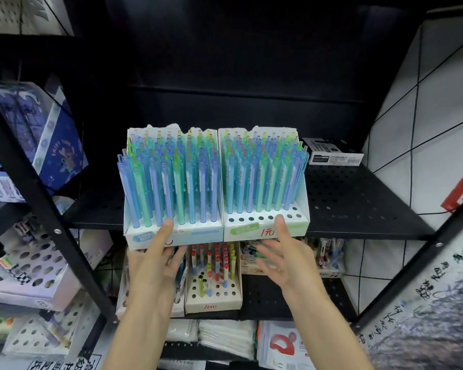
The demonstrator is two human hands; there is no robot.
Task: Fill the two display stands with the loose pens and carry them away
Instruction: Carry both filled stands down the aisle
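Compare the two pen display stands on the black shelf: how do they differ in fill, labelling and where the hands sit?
The left stand has pens in its front row; the right stand shows a row of empty holes there. The right stand's front bears a red handwritten price, while the left stand's red marking is mostly covered by the left hand. The right hand lies open before the right stand. Both are white card stands holding blue and green pens.
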